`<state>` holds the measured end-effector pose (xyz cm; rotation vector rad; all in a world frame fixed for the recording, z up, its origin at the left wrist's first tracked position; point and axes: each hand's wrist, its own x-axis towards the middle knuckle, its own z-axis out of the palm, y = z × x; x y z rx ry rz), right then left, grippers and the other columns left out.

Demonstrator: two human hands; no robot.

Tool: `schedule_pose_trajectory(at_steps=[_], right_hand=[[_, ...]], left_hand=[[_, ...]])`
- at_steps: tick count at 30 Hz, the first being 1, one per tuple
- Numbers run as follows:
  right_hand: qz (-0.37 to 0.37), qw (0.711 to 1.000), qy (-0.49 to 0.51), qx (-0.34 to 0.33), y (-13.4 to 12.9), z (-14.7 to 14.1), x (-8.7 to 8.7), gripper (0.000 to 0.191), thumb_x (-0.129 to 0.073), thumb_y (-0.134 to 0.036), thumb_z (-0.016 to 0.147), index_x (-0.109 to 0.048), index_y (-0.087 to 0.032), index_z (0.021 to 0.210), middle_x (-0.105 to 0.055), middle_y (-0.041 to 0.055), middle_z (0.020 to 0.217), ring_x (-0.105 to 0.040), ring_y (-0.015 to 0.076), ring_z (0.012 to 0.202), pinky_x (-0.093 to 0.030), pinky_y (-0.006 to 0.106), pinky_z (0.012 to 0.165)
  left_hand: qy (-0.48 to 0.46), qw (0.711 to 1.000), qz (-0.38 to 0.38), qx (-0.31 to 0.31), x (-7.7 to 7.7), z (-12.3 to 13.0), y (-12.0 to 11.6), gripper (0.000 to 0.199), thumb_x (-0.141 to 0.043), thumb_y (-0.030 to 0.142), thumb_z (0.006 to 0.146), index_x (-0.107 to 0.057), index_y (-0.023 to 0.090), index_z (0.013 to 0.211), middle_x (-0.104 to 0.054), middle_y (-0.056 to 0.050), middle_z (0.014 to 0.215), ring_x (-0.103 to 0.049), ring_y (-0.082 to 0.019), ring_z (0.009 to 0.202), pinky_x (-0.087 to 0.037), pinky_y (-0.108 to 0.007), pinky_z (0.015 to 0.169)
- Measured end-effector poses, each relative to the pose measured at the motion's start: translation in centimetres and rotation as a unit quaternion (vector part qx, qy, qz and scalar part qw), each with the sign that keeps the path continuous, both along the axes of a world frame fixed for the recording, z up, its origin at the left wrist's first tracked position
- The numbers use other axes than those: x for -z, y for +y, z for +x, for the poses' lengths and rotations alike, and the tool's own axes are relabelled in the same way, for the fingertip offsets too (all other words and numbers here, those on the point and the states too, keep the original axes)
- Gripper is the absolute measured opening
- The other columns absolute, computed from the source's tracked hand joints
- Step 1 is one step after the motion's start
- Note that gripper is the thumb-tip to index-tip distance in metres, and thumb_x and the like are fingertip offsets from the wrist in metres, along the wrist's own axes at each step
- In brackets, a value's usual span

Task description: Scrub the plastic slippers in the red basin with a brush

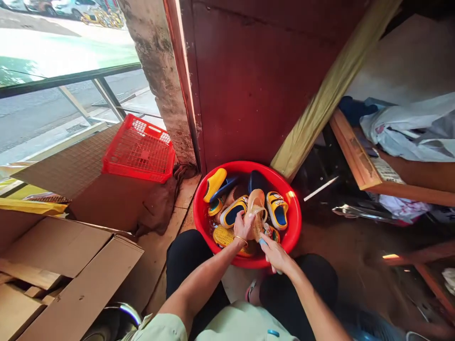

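Left fingers (250,220) grasp the tan shoe (256,199); right fingers (269,245) clasp the brush (262,241). I'd keep strokes short and low inside the basin (296,222).

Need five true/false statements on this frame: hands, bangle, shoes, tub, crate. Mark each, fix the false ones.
1. The left hand holds a tan shoe. True.
2. The right hand is empty. False: it grips a tool with a light-blue handle, apparently a brush.
3. Yellow shoes lie in the red tub. True.
4. The red crate sits inside the tub. False: it is outside, to the tub's left.
5. The bangle is on the right wrist. False: it is on the left wrist.
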<state>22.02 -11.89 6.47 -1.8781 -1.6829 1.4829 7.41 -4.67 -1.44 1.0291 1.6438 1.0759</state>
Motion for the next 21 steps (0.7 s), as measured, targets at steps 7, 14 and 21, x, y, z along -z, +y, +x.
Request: schedule_pose_trajectory(at_steps=[7,14,21], right_hand=[[0.03,0.995,-0.013,0.089,8.7,-2.5,0.7,0.061,-0.043,-0.035,0.097,-0.037,-0.018,0.155,-0.058,-0.0049,0.055,-0.046,0.0078,0.032,-0.037,0.017,0.037],[-0.071,0.995,0.037,-0.061,2.5,3.0,-1.6,0.061,-0.052,-0.041,0.093,-0.044,-0.027,0.152,-0.054,-0.0079,0.051,-0.044,0.0081,0.027,-0.028,0.016,0.03],[-0.076,0.997,0.027,-0.019,2.3,2.1,-1.1,0.061,-0.042,-0.044,0.098,-0.035,-0.025,0.156,-0.053,-0.0091,0.054,-0.043,0.0068,0.027,-0.029,0.016,0.031]], left_hand=[[0.018,0.996,0.072,0.053,0.9,-0.1,-0.4,0.067,-0.068,0.045,0.084,-0.044,0.016,0.14,-0.063,-0.015,0.13,-0.06,-0.027,0.119,-0.047,-0.04,0.1],[0.038,0.996,0.075,0.02,0.6,-0.1,-0.3,0.056,-0.06,0.046,0.09,-0.047,0.018,0.137,-0.062,-0.014,0.13,-0.058,-0.025,0.121,-0.046,-0.038,0.102],[0.07,0.991,0.111,0.041,0.6,0.2,-0.1,0.051,-0.057,0.051,0.091,-0.056,0.02,0.131,-0.065,-0.011,0.12,-0.06,-0.025,0.115,-0.046,-0.04,0.103]])
